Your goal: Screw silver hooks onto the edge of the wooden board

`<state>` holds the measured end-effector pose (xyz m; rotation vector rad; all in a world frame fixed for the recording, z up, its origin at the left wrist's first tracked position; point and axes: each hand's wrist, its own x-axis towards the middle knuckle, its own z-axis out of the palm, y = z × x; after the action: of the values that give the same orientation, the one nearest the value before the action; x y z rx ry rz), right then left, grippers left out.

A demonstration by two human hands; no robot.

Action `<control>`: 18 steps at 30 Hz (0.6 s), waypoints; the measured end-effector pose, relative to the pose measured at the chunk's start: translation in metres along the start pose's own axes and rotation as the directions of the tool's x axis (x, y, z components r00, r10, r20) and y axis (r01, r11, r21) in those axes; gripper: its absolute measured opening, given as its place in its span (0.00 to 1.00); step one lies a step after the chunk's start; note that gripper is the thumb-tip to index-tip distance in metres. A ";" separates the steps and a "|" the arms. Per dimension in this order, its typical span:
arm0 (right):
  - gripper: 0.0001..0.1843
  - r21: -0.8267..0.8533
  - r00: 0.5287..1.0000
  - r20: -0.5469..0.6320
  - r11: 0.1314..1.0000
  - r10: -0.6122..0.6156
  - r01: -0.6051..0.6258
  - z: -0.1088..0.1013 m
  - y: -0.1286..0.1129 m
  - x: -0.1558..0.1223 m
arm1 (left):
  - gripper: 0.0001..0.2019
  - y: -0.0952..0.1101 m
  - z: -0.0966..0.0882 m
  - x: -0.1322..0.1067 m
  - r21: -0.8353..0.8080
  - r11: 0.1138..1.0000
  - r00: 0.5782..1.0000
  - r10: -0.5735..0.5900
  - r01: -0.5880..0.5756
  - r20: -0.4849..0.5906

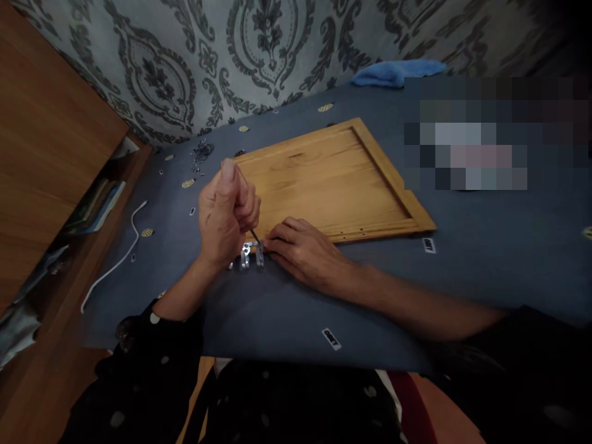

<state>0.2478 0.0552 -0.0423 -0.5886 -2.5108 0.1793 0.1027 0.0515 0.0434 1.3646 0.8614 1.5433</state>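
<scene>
A wooden cabinet door (300, 179) with a raised frame lies flat on the dark blue cloth. My left hand (226, 209) is closed in a fist around a screwdriver (255, 237); its handle is hidden and only the thin shaft shows below the fist. The shaft slants down to a silver metal hinge (246, 254) at the door's near edge. My right hand (305, 250) rests over that same edge, fingers drawn together with the tips beside the shaft's lower end. Whatever those fingertips pinch is too small to make out.
Small dark hardware pieces (202, 151) lie beyond my left hand. A white cable (134, 228) runs along the left side, near wooden shelves (83, 240) holding books. A blue cloth (398, 73) sits by the patterned wall. A pixelated patch covers the upper right.
</scene>
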 end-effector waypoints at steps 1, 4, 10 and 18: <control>0.13 -0.006 1.000 0.004 1.000 0.003 -0.003 0.000 0.000 0.000 | 0.28 0.000 -0.001 -0.001 0.007 1.000 1.000 -0.010 0.010 0.009; 0.12 -0.018 1.000 0.004 1.000 0.000 0.000 0.001 0.000 0.000 | 0.25 0.002 -0.004 -0.003 0.010 0.999 0.998 -0.042 0.042 0.036; 0.11 0.007 1.000 -0.024 1.000 -0.006 0.006 0.003 0.002 -0.001 | 0.17 0.012 -0.006 -0.002 0.086 0.996 0.999 -0.031 0.029 0.028; 0.11 0.025 1.000 0.004 0.999 0.020 -0.020 0.002 0.001 0.000 | 0.15 0.015 0.001 -0.002 0.097 0.991 0.996 -0.090 0.092 -0.018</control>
<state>0.2472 0.0560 -0.0440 -0.6035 -2.5031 0.2187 0.1009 0.0436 0.0563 1.3659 1.0050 1.4586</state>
